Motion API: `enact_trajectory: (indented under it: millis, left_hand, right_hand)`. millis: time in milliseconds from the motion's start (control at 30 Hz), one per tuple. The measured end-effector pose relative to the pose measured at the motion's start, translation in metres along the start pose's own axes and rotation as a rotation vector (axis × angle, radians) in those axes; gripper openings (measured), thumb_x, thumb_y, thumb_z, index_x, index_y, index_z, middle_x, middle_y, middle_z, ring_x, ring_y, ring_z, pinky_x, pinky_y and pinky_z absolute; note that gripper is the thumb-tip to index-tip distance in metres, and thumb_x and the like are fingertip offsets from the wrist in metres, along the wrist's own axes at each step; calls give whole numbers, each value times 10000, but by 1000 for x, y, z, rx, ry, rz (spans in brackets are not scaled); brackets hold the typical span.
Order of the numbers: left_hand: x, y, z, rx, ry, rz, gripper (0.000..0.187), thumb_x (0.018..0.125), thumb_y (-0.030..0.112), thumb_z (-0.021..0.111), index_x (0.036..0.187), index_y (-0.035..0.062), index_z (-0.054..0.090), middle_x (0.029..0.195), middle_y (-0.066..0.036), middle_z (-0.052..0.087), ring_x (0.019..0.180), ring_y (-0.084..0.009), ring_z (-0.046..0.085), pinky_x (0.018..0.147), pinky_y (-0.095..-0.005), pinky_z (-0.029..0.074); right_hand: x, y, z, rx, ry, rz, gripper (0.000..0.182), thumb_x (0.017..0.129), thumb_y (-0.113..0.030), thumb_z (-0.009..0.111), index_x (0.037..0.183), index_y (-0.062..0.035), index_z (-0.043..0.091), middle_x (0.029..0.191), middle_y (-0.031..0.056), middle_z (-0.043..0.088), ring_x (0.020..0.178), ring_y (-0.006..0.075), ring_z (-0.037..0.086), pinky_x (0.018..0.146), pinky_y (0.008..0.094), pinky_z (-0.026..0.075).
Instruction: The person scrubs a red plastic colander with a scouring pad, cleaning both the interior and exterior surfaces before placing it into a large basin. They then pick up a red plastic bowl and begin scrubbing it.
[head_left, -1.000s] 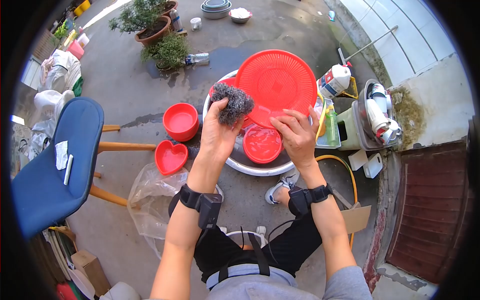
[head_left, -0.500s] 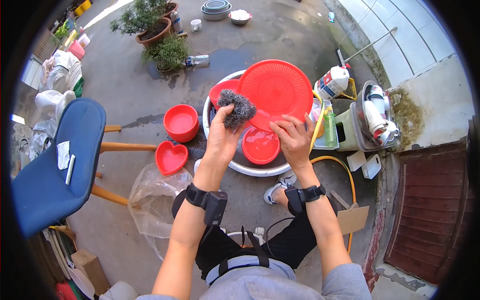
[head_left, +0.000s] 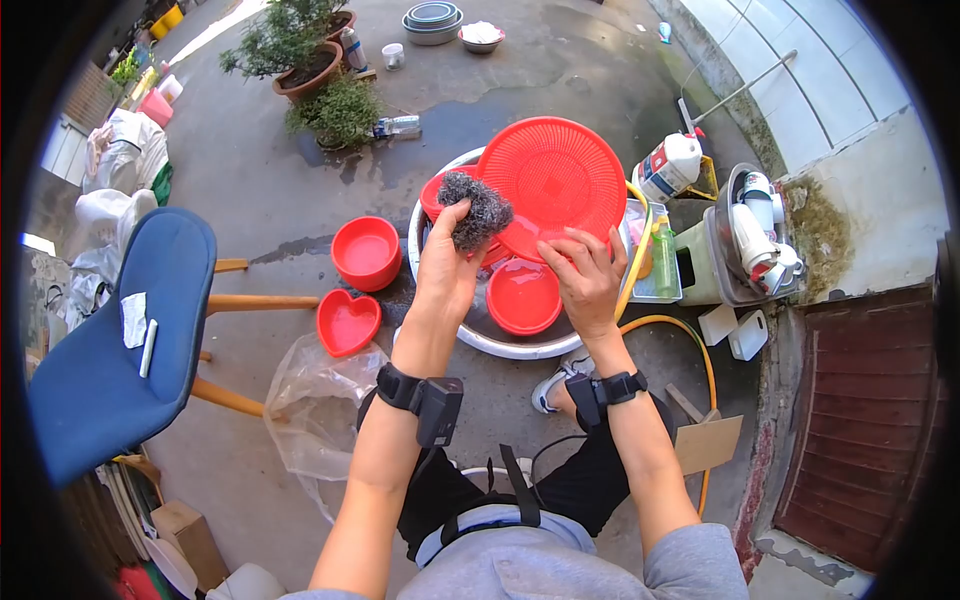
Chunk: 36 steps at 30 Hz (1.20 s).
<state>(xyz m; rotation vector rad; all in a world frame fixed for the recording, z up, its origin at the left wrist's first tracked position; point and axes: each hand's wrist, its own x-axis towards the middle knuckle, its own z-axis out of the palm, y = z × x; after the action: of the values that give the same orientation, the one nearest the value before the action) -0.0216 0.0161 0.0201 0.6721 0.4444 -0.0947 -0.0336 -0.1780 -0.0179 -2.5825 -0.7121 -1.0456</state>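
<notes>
Head view: a person crouches over a wide metal wash basin (head_left: 520, 345) on the concrete floor, both hands raised above it.
Left hand (head_left: 445, 270): grip closed around a grey wire-wool scouring pad (head_left: 474, 208), fingers wrapped about its lower half, the pad pressed to the left edge of the sieve.
Right hand (head_left: 588, 278): grip pinched on the lower rim of a round red plastic sieve (head_left: 552, 178), thumb in front, fingers spread behind; the sieve stands tilted up above the basin, its face toward the camera.
Handling, sieve: looks light, thin and a little flexible; probably wet and slick, so I judge the rim the safest place to take it, as the mesh would likely bend under pressure.
Handling, pad: springy and rough, it should squash easily and not slip.
Inside basin: a shallow round red plastic dish (head_left: 523, 295) lies under the hands; another red bowl (head_left: 440, 192) shows behind the pad.
Floor, left: a round red bowl (head_left: 366, 252) and a red heart-shaped dish (head_left: 347, 322) beside the basin, a blue chair (head_left: 110, 340) farther off.
Floor, right: a white detergent bottle (head_left: 668, 165) and a yellow hose (head_left: 690, 345).
</notes>
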Motion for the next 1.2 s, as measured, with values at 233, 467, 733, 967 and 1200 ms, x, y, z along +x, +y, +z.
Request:
enact_trajectory:
  millis: [233,467,733,967,1200]
  left_hand:
    - [4,2,-9,-51,-12,-49,313,934,273,589,1202,113,578,1163,-51,655,1099,-186,596,983,-364,455]
    - [9,-4,-20,-52,97,-57,318,913,281,637,1182,119,585,1123,-26,646,1053,-167,595,954,-343,465]
    - [9,2,-24,-92,97,-35,276,914,270,654,1144,128,600,1093,-16,655,1024,-147,599,884,-318,486]
    - [9,8,-27,-130,115,-1,274,915,268,658,1147,134,604,1094,-11,657,1022,-145,600,905,-314,475]
    - [9,7,-28,-113,129,-17,254,919,280,657,1140,167,608,1098,9,654,1033,-129,585,924,-311,445]
  right_hand:
    - [-4,4,1,-11,-5,30,303,757,-86,670,1014,-229,741,955,-67,661,1079,143,604,1142,447,275]
    - [-6,3,7,2,-28,44,296,755,-74,672,997,-229,746,944,-68,664,1078,147,602,1146,455,269]
    - [-6,-2,13,2,-46,21,294,757,-78,676,999,-228,747,931,-66,666,1083,148,598,1153,462,267]
    - [-6,-1,20,61,-129,128,209,806,-99,678,985,-182,746,942,-21,679,1060,194,611,1092,463,364]
    - [-31,12,60,1225,-335,1652,232,993,-244,610,1194,-133,642,1023,-19,697,893,129,654,774,301,511]
